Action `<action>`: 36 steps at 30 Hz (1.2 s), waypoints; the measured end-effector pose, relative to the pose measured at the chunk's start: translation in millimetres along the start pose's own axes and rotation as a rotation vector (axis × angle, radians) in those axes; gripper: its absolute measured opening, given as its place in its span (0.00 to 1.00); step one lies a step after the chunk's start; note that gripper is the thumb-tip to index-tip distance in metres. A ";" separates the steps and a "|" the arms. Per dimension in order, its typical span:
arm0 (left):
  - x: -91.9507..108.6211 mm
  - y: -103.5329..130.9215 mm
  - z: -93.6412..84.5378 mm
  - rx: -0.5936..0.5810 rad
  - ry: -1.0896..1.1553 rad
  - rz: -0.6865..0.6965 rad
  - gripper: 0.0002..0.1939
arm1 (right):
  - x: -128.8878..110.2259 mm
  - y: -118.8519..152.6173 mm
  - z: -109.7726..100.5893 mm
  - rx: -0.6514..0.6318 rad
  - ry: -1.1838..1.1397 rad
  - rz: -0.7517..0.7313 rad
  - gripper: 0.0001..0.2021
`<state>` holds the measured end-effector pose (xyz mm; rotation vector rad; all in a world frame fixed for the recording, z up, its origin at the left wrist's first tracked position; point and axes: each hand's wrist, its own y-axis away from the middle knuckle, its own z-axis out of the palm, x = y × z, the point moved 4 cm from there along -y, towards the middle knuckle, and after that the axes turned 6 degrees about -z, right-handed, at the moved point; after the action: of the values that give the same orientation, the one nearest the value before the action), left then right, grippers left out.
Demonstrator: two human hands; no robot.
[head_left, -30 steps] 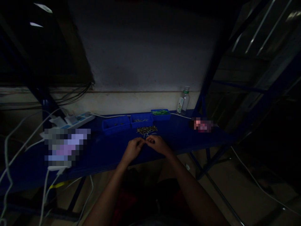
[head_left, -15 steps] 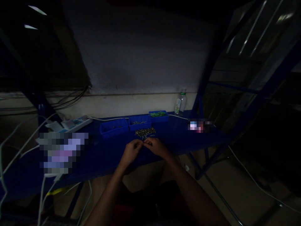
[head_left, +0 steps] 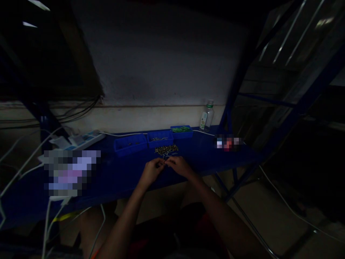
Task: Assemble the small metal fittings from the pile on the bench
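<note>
My left hand [head_left: 152,171] and my right hand [head_left: 178,165] meet fingertip to fingertip above the blue table. Both are closed in a pinch on something small that I cannot make out in the dim light. Just beyond them lies a pile of small brassy metal parts [head_left: 166,149]. A few thin silvery pins [head_left: 172,154] rest at the pile's near edge. Behind the pile stands a blue bin [head_left: 160,144] with silvery pin-like pieces in it. To its left a longer blue bin [head_left: 130,146] holds a few small pieces; to its right another blue bin [head_left: 182,135] contains green pieces.
A clear plastic bottle [head_left: 207,117] stands by the wall at the back right. On the left are a white power strip [head_left: 90,138] with cables and a blurred-out object [head_left: 72,172]. Another blurred-out item [head_left: 228,142] lies at the right. Blue frame posts flank the table [head_left: 107,180].
The camera view has shifted slightly. Both hands stay pinched together in nearly the same place before the pile; no bin has moved.
</note>
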<state>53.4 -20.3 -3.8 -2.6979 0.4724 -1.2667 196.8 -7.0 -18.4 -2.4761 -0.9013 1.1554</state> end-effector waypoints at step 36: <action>-3.1 0.7 0.8 0.046 0.038 0.059 0.13 | -1.1 0.9 3.7 0.004 0.113 -0.098 0.06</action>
<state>52.1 -19.9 -6.8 -2.6069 0.5175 -1.2984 193.9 -8.5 -20.6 -2.4367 -0.9754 0.9737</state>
